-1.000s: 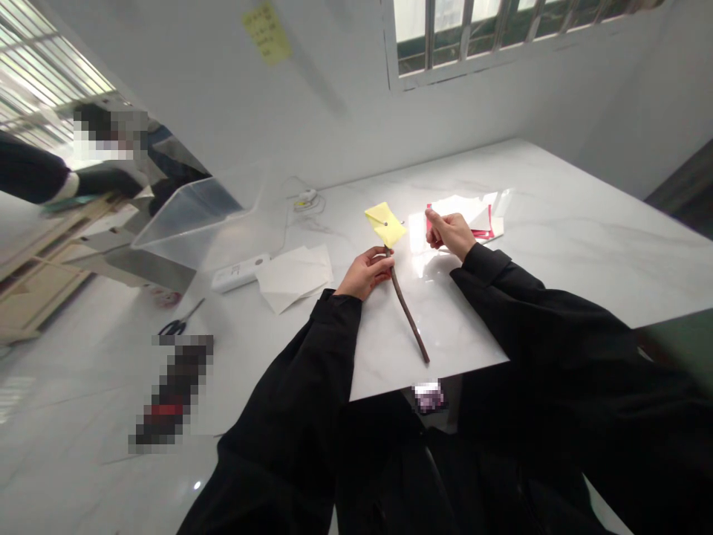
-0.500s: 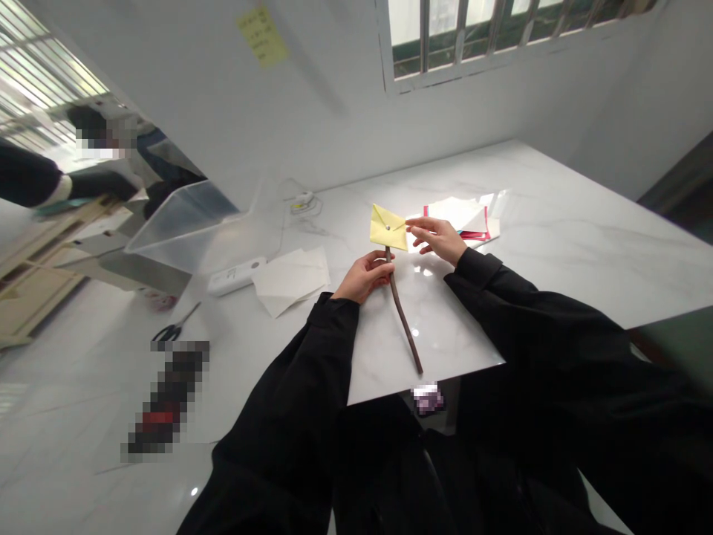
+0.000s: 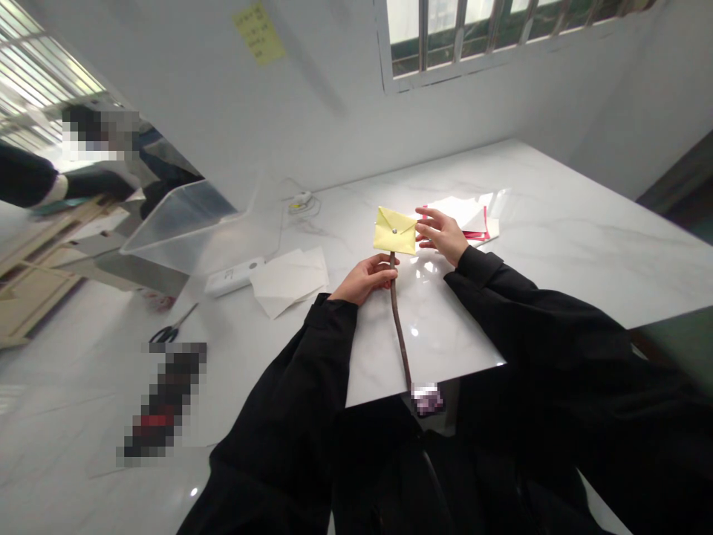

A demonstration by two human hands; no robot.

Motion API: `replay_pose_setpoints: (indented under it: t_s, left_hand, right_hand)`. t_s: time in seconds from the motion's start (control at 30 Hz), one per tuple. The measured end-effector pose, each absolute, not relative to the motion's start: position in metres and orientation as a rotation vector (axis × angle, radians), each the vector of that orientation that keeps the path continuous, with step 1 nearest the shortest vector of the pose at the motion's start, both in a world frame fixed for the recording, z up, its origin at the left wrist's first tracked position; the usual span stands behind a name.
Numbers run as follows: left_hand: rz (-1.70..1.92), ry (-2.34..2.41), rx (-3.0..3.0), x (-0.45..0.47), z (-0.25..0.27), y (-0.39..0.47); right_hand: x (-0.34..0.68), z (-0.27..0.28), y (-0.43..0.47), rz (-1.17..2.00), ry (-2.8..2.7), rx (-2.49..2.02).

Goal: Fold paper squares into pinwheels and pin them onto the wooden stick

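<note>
My left hand [image 3: 365, 279] is closed around a thin brown stick [image 3: 397, 321], gripping it near its top. At the stick's upper end is a small yellow paper envelope [image 3: 385, 236]; its pointed flap faces me, with a shiny round stud at the flap's tip. The stick's lower end reaches the table's front edge. Beside the envelope's right edge is my right hand [image 3: 444, 236], fingers apart. Its fingertips are at that edge, and I cannot tell whether they touch it.
White paper sheets [image 3: 287, 281] and a white elongated device [image 3: 234, 276] lie left on the marble-look table [image 3: 557, 223]. Scissors [image 3: 174, 327] rest nearer me, by a clear plastic bin [image 3: 183, 223]. Papers with red edges [image 3: 460, 214] lie behind my right hand. Another person's dark sleeve [image 3: 27, 174] shows far left.
The envelope has shifted slightly right and turned more level. The stick's lower end has swung left and toward me. My right hand's fingers have spread a little at the envelope's edge.
</note>
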State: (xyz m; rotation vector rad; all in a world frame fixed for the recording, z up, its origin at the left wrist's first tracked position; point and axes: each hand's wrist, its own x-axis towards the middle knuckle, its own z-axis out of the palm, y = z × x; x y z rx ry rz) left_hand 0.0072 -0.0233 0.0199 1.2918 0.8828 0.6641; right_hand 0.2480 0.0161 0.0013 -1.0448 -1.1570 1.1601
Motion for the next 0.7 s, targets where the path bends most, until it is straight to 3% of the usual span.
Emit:
replay_pose_setpoints:
  t_s: [0.3, 0.5, 0.7]
  left_hand:
    - [0.695, 0.878, 1.273, 0.008, 0.022, -0.025]
    - [0.926, 0.922, 1.119, 0.010, 0.018, -0.022]
    - [0.812, 0.908, 1.217, 0.008, 0.015, -0.020]
  right_hand:
    - [0.246, 0.007, 0.014, 1.160, -1.106, -1.031]
    - [0.247, 0.008, 0.014, 1.122, -1.119, -1.091]
    - [0.247, 0.014, 0.011, 1.134, -1.153, -1.064]
